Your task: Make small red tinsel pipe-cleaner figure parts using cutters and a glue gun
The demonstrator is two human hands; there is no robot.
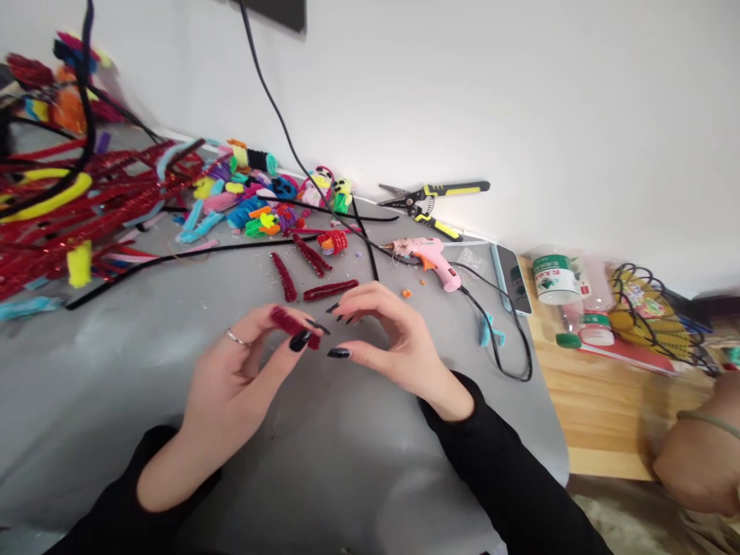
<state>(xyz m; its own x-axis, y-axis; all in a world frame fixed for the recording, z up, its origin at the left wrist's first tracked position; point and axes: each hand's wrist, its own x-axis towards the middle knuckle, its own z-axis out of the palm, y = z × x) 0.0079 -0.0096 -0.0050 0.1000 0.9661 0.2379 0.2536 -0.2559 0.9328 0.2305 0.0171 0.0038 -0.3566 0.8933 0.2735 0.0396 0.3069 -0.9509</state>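
Note:
Between the thumb and fingers of my left hand (237,374) is a folded dark red pipe cleaner (286,320). My right hand (393,339) hovers just to the right, thumb and fingers apart with nothing between them. Beyond my hands lie several short dark red pipe cleaner pieces (331,290) on the grey table mat (358,447). A small orange and red pipe cleaner coil (332,243) sits behind them. The pink glue gun (425,258) rests on its side past my right hand, its nozzle pointing left.
Yellow-black wire strippers (433,204) lie by the wall. A phone (512,277) is at the mat's right edge, near bottles (595,316) on a wooden table (601,416). Red tinsel stems (116,208) and colourful pipe cleaner bits fill the left. Another person's arm (702,455) shows at right.

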